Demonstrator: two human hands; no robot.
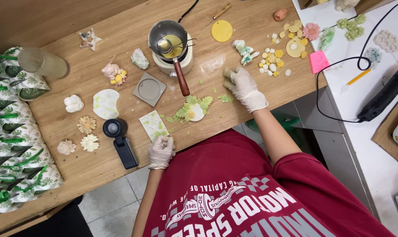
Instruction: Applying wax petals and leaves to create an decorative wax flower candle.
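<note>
We see the left hand (160, 151) in a white glove curled closed at the near edge of the table (251, 26), just below a white slab (153, 125) with green marks; whether it holds something, we cannot tell. The right hand (243, 87), also gloved, lies flat with open fingers on the wood, gripping nothing, just beside a green leaf piece (225, 98). Left of it lies a leaf flower (192, 109), below the pot (168, 40) handle.

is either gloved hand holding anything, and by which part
Cannot tell for sure: the left hand is curled at the table edge; the right hand rests fingers-down on the wood.
</note>
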